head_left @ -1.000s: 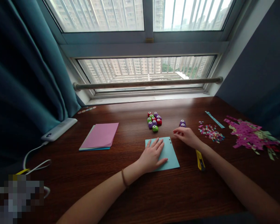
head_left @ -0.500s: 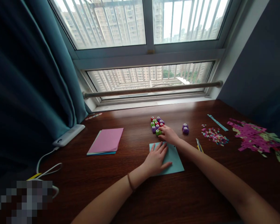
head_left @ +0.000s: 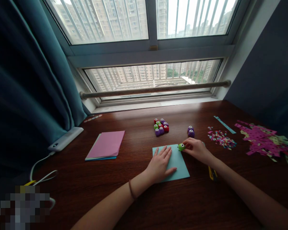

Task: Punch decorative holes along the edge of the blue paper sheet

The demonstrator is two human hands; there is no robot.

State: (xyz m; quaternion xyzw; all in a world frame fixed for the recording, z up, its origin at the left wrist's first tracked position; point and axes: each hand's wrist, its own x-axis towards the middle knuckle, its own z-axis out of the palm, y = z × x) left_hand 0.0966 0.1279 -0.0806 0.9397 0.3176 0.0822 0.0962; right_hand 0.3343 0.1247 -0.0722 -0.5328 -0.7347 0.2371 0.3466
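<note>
A sheet of light blue paper lies on the table. My left hand rests flat on it with the fingers spread. At the sheet's upper right edge, my right hand pinches a small green craft punch between thumb and fingers. Whether the paper's edge sits in the punch's slot, I cannot tell. Beyond the sheet, several more red, green and purple craft punches are grouped together. Two purple punches stand apart, just past my right hand.
A yellow utility knife lies partly under my right forearm. Farther right are punched-out confetti, a blue paper strip and pink paper scraps. Stacked coloured paper lies left, near a white power strip with a cable.
My right hand has taken the green punch from the group and brought it right and nearer, to the paper's upper right edge. My left hand stays flat on the sheet.
</note>
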